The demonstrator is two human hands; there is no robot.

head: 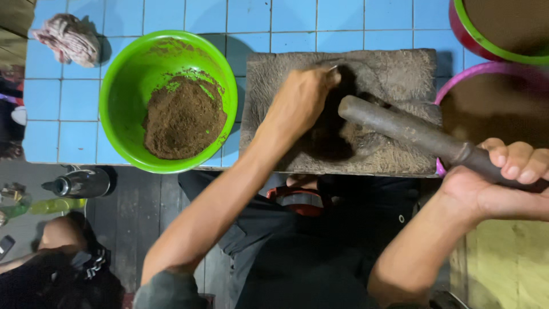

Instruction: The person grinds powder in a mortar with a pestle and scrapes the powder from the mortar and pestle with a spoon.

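A flat grey grinding stone lies on the blue-tiled counter in front of me. My left hand reaches onto the stone with its fingers bent, pressed into a dark ground mass at the stone's middle. My right hand is closed around the near end of a long dark cylindrical stone roller. The roller's far end rests tilted on the stone, just right of my left hand.
A bright green bowl with brown ground paste sits left of the stone. A crumpled cloth lies at the far left. A purple-rimmed basin and a red-and-green basin stand at the right. A dark bottle lies on the floor below.
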